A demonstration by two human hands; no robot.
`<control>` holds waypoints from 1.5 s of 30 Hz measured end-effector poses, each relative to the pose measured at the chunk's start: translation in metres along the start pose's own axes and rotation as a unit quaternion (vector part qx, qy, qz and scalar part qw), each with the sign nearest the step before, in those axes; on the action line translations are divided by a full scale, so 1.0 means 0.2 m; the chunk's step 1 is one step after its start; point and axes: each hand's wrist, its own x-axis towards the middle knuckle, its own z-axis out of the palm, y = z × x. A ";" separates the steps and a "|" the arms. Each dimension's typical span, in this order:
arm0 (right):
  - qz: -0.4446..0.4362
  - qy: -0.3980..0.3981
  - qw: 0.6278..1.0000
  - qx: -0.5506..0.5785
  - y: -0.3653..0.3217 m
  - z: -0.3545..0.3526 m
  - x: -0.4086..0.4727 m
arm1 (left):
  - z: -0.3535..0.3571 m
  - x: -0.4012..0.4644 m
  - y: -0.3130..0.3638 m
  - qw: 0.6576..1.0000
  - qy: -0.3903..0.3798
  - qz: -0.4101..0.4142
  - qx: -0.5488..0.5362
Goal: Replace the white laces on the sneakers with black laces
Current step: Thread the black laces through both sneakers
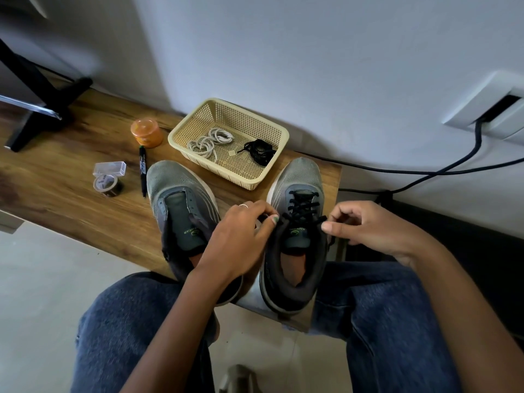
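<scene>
Sneakers, head view: right sneaker [295, 239] sits at the near right end of the wooden bench [71, 199], black lace [302, 207] crossed through its eyelets; left sneaker [181, 211] just beside it, no lace in it. Left hand [238, 245] pinches one lace end at the collar's left edge, right hand [365, 228] pinches the other end at its right edge, fingers curled. Beige basket [272, 131] behind the toes holds coiled white laces [209, 141] and a bundled black lace [259, 151]; marker [143, 174], tape roll [107, 184], orange jar [146, 132] to its left.
</scene>
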 end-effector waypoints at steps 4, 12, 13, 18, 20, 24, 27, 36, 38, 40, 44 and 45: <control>-0.002 0.006 1.000 0.007 0.01 0.01 0.01 | 0.01 0.01 0.00 0.999 -0.029 0.014 -0.024; 0.025 0.021 0.998 0.053 0.02 0.01 0.03 | 0.00 0.00 0.05 0.997 0.010 -0.003 -0.072; 0.027 0.021 0.998 0.053 0.02 0.01 0.03 | 0.00 0.00 0.06 0.997 0.011 -0.009 -0.074; 0.039 0.014 0.997 0.060 0.02 0.01 0.03 | 0.01 0.00 0.07 0.997 0.009 -0.017 -0.078; 0.043 0.016 0.997 0.062 0.02 0.01 0.04 | 0.01 0.00 0.07 0.997 0.012 -0.019 -0.077; 0.045 0.017 0.997 0.063 0.02 0.01 0.04 | 0.01 0.00 0.06 0.997 0.016 -0.022 -0.078; 0.044 0.015 0.997 0.057 0.02 0.01 0.04 | 0.02 0.00 0.06 0.997 0.015 -0.023 -0.076; 0.021 0.019 0.999 0.020 0.02 0.01 0.02 | 0.06 -0.02 0.07 0.996 -0.040 -0.010 -0.073; 0.019 -0.009 1.000 -0.001 0.01 0.03 0.02 | 0.11 -0.04 0.09 0.999 -0.034 0.013 -0.014; 0.006 -0.021 1.000 -0.013 0.00 0.04 0.02 | 0.15 -0.04 0.10 1.000 -0.010 0.021 0.014; -0.018 -0.007 1.000 -0.014 -0.01 0.02 0.02 | 0.20 -0.03 0.12 1.000 0.009 0.000 0.000; -0.030 0.020 0.999 -0.014 -0.01 0.02 0.03 | 0.21 -0.03 0.12 1.000 0.014 -0.007 -0.011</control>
